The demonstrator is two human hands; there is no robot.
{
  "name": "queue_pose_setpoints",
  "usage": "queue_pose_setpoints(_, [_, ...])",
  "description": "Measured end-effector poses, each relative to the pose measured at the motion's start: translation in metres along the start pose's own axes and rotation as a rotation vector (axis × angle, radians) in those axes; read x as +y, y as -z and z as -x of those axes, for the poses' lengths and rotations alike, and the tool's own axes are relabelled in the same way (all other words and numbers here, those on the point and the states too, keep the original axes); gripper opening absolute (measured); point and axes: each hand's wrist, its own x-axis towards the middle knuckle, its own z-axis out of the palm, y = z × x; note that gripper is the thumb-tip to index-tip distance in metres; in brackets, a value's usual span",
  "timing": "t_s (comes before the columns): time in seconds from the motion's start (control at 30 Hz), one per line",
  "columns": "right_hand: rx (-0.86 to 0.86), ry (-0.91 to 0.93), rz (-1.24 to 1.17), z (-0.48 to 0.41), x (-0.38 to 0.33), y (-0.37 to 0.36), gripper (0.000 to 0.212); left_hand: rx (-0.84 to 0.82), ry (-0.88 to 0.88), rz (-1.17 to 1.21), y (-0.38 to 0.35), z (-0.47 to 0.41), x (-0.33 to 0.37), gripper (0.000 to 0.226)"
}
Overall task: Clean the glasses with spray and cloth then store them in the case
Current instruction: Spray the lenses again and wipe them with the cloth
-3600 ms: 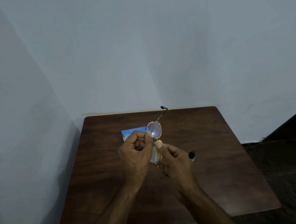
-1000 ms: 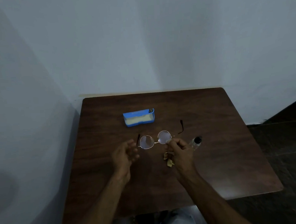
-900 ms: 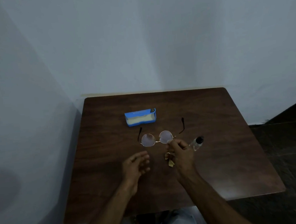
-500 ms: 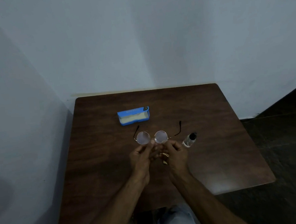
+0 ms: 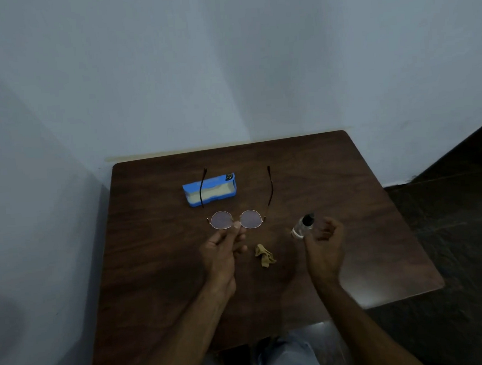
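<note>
We pinched the glasses (image 5: 249,218), surely light and fragile, at the bridge with our left hand (image 5: 222,252), off the lenses; our right hand (image 5: 325,239) hung with fingers loosely curled, empty.

Dark wooden counter (image 5: 155,274) sits in a corner against pale blue-grey walls (image 5: 226,69); dark floor (image 5: 450,210) lies to its right; light is dim

We see a dark wood table (image 5: 155,274) w/ blue case (image 5: 220,191) at back, crumpled tan cloth (image 5: 264,256) mid-front, spray bottle (image 5: 303,227) right of cloth.
</note>
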Motion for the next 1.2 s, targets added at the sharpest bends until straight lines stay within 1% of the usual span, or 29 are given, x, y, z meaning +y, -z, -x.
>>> queue_pose_setpoints(0.1, [-0.031,0.008,0.131,-0.023,0.015,-0.001,0.074,0.005,-0.001,-0.006,-0.003,-0.002,0.000,0.008])
queue_pose_setpoints(0.17, [-0.112,-0.007,0.148,-0.032,0.022,-0.006,0.077,0.005,-0.007,-0.006,-0.007,-0.001,0.001,0.008])
queue_pose_setpoints(0.23, [-0.196,-0.012,0.151,-0.038,0.025,-0.014,0.069,0.008,-0.016,-0.003,-0.010,-0.001,0.002,0.006])
queue_pose_setpoints(0.33, [-0.303,0.003,0.070,-0.044,0.024,-0.023,0.035,0.015,-0.031,0.008,-0.016,0.000,0.006,0.005])
queue_pose_setpoints(0.37, [-0.329,-0.003,0.034,-0.045,0.023,-0.025,0.028,0.021,-0.036,0.013,-0.018,0.000,0.008,0.006])
queue_pose_setpoints(0.53, [-0.445,-0.026,-0.193,-0.044,-0.005,-0.024,0.027,0.047,-0.068,0.076,-0.023,-0.002,0.023,0.004])
queue_pose_setpoints(0.6, [-0.505,-0.082,-0.270,-0.040,-0.025,-0.020,0.024,0.068,-0.085,0.093,-0.024,-0.003,0.028,0.003])
queue_pose_setpoints(0.67, [-0.596,-0.188,-0.418,-0.033,-0.046,-0.014,0.026,0.077,-0.105,0.114,-0.028,-0.003,0.033,0.003])
queue_pose_setpoints(0.73, [-0.687,-0.288,-0.521,-0.027,-0.065,-0.008,0.037,0.077,-0.119,0.137,-0.032,-0.002,0.037,0.004])
queue_pose_setpoints(0.8, [-0.756,-0.343,-0.553,-0.024,-0.079,-0.004,0.046,0.077,-0.135,0.158,-0.037,-0.001,0.041,0.004])
queue_pose_setpoints(0.9, [-0.870,-0.427,-0.664,-0.022,-0.091,0.000,0.042,0.089,-0.161,0.186,-0.044,0.002,0.045,0.004])
queue_pose_setpoints(0.97, [-1.000,-0.545,-0.791,-0.024,-0.096,0.003,0.043,0.104,-0.183,0.193,-0.046,0.004,0.047,0.005])
queue_pose_setpoints(1.07, [-1.213,-0.712,-0.954,-0.030,-0.100,0.005,0.055,0.132,-0.216,0.192,-0.049,0.006,0.049,0.007])
queue_pose_setpoints(1.13, [-1.297,-0.760,-0.999,-0.036,-0.104,0.006,0.059,0.151,-0.242,0.190,-0.050,0.007,0.050,0.007])
queue_pose_setpoints(1.17, [-1.307,-0.778,-0.993,-0.036,-0.108,0.007,0.059,0.157,-0.253,0.191,-0.051,0.008,0.050,0.007])
queue_pose_setpoints(1.2, [-1.278,-0.765,-0.932,-0.035,-0.111,0.006,0.058,0.161,-0.263,0.194,-0.051,0.008,0.050,0.006])
